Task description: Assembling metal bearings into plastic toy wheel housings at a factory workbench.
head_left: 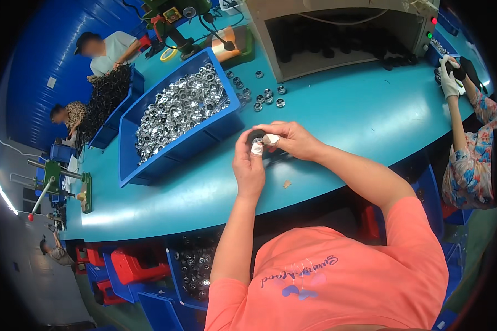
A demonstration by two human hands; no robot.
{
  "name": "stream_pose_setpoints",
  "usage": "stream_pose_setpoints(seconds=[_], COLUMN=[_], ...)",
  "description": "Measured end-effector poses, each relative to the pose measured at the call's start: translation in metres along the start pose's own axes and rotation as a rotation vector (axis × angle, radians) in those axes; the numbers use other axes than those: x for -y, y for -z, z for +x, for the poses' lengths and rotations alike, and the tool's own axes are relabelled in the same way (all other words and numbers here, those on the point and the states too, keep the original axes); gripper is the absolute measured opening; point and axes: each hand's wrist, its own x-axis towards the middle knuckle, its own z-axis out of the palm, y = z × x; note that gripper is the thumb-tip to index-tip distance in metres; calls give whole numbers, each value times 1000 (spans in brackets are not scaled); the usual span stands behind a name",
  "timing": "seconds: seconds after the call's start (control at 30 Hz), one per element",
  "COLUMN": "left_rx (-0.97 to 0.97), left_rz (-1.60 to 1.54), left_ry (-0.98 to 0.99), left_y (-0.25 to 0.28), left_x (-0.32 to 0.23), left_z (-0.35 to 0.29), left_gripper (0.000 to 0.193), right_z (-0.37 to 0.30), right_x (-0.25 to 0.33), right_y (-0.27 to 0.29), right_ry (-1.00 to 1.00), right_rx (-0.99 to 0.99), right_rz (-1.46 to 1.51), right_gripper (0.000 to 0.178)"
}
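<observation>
Between my two hands, over the front part of the teal table (337, 129), is a small round part with a black ring and a shiny metal centre (255, 135). My left hand (248, 165) grips it from the left, and my right hand (294, 139) closes on it from the right. White wrapping covers both thumbs. A big blue bin (190, 144) heaped with shiny metal round parts (176, 105) stands left of my hands. Several loose metal parts (268, 96) lie on the table just beyond my hands.
A machine housing (270, 49) with a dark opening full of black round pieces stands at the back. Green presses (85, 193) are at the left and far side. Co-workers sit at left; another with white gloves (448, 83) works at right. Red stools (141, 265) sit below.
</observation>
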Motion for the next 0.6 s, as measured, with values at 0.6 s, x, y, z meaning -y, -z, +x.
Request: stream_pose_setpoints(seconds=[0.6], left_rx=[-109], left_rz=[50], left_ry=[-67], left_y=[1], left_x=[10], left_z=[1], left_gripper=[24], right_z=[6], right_x=[-40], right_y=[16], right_ry=[-80], right_rx=[-69], right_rz=[43], right_gripper=[46])
